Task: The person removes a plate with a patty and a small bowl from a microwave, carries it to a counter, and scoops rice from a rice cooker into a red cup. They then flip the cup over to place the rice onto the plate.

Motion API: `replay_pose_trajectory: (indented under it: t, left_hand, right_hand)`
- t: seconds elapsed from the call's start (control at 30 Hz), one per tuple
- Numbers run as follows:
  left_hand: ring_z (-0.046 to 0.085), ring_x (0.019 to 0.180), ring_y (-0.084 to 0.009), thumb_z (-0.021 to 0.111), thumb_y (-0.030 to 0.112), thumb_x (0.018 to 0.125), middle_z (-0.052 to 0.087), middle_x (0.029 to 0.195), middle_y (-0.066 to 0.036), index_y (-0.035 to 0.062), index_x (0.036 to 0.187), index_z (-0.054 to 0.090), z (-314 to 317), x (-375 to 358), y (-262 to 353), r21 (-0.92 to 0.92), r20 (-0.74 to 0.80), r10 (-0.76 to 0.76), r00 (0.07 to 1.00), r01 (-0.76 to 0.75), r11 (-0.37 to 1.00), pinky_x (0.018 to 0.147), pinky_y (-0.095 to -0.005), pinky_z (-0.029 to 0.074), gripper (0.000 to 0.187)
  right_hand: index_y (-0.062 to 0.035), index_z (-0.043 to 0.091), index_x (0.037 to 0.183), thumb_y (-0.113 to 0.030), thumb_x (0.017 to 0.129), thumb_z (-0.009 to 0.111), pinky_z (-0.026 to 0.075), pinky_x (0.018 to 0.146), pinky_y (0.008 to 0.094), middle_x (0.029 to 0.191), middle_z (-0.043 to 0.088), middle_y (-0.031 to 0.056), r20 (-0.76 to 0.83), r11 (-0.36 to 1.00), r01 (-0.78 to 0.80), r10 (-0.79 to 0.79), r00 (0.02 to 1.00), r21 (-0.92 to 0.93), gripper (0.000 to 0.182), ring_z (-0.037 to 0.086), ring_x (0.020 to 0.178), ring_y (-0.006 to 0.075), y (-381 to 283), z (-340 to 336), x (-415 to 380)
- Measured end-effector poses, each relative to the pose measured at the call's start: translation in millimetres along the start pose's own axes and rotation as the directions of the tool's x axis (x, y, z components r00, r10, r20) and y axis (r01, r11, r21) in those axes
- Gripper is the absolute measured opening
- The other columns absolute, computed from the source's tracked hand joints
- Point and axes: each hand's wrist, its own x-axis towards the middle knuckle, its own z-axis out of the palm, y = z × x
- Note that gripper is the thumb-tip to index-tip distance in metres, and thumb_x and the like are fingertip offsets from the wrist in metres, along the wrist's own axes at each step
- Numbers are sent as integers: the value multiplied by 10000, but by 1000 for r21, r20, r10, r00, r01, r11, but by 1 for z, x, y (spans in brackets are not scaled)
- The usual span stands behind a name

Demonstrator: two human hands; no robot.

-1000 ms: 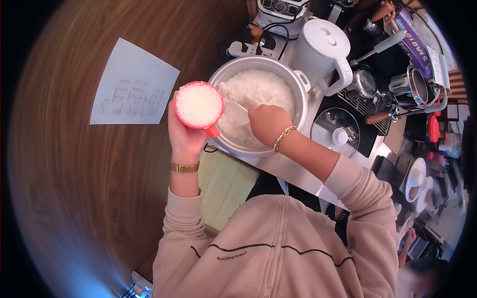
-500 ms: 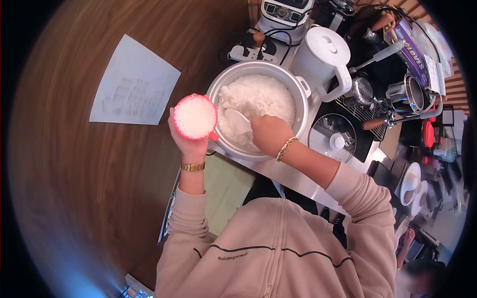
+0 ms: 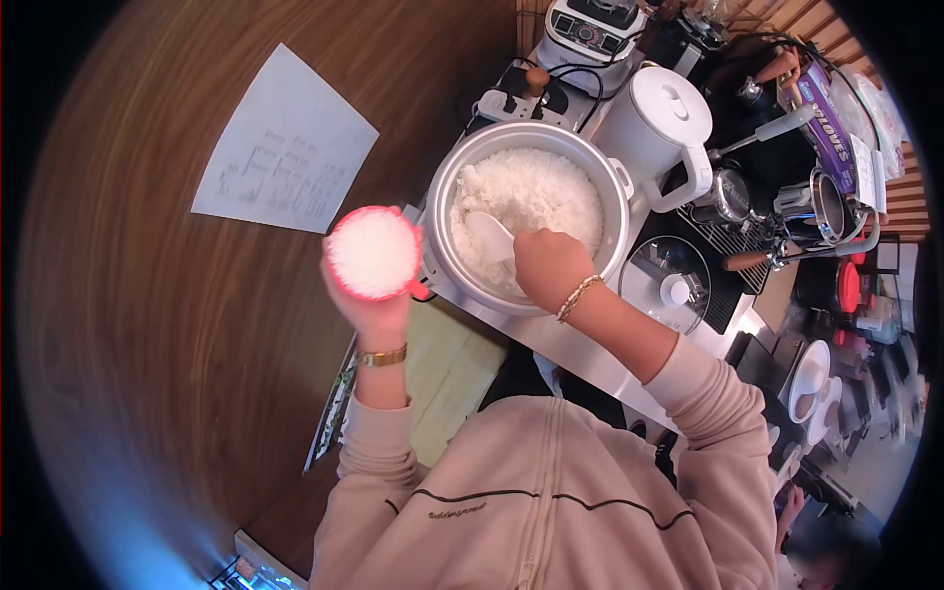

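My left hand [image 3: 372, 320] is wrapped round a red cup [image 3: 418, 236] filled with white rice [image 3: 372, 253], held up left of the pot. My right hand [image 3: 554, 267] grips a white rice paddle [image 3: 491, 237], whose blade rests in the cooked rice [image 3: 536, 187] at the near left side of the pot. The round silver rice pot [image 3: 440, 211] stands on the metal counter, rice heaped toward its far side. My fingers hide the paddle's handle.
A white kettle [image 3: 669, 113] stands right of the pot, with a glass lid [image 3: 666, 285] below it. A blender base [image 3: 590, 39] and a power strip [image 3: 506, 106] sit behind. Paper [image 3: 285, 147] hangs on the wood panel [image 3: 128, 246]. Another person [image 3: 831, 551] is at lower right.
The cup in my left hand has moved slightly left and away from the pot's rim. The paddle stays in the rice. The whole view has shifted a little.
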Motion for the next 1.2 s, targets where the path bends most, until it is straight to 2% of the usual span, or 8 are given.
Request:
replay_pose_trajectory:
  t: [0.17,0.5,0.6,0.8,0.9,0.97,1.07,1.2]
  left_hand:
    - [500,1164,-353,395,484,912,535,1231,-192,18,1197,513,-11,7,-38,139,-228,104,968,-74,988,972,-550,404,559]
    - [484,1182,-351,377,485,923,509,1264,-187,25,1224,498,-12,3,-34,93,-204,51,978,-33,995,976,-543,400,563]
    - [493,1169,-345,370,468,929,520,1253,-170,39,1218,497,-8,-5,-26,35,1,8,1000,-8,999,975,-547,403,532]
    - [587,993,-253,386,472,940,589,1117,-100,61,1146,527,37,-15,-8,95,-257,40,966,-16,995,801,-431,505,480]
    - [523,1123,-294,428,396,938,547,1207,-99,62,1200,496,26,-8,-10,62,-239,17,971,-2,998,946,-510,441,430]
    - [538,1102,-245,442,414,944,557,1192,-85,61,1187,507,36,-7,-17,81,-241,-13,970,33,996,928,-435,458,433]
    - [545,1089,-230,442,432,945,570,1172,-87,57,1176,519,55,-6,-32,86,-210,-98,973,118,989,934,-416,447,447]
    - [540,1098,-218,434,422,953,571,1177,-100,35,1177,525,69,2,-58,97,-170,-151,974,169,981,955,-394,432,456]
  right_hand:
    - [-4,644,768,-90,770,566,548,631,394,728,657,192,0,1000,-29,29,1000,4,116,672,696,320,-2,2,-2]
    - [4,634,831,-132,790,551,535,700,422,750,649,214,97,989,-42,29,995,138,164,660,745,351,17,6,5]
    - [8,632,838,-149,810,549,531,710,425,757,647,227,92,975,-93,76,993,204,179,658,750,356,20,2,4]
    - [32,641,855,-184,841,549,506,749,430,801,654,235,48,903,-135,126,991,407,236,656,788,353,38,5,12]
    - [30,646,854,-188,846,556,493,738,423,816,660,218,69,820,-186,177,982,542,236,651,792,347,51,-14,6]
    - [20,650,847,-178,850,558,487,718,414,818,661,209,98,771,-226,210,973,596,219,647,791,345,55,-38,-3]
    - [24,630,822,-168,860,558,483,676,414,753,641,218,9,744,-180,227,974,643,208,637,731,356,54,-67,-22]
    - [11,591,843,-141,874,540,489,549,447,620,591,215,-337,962,-7,102,936,272,163,611,625,387,29,-84,-53]
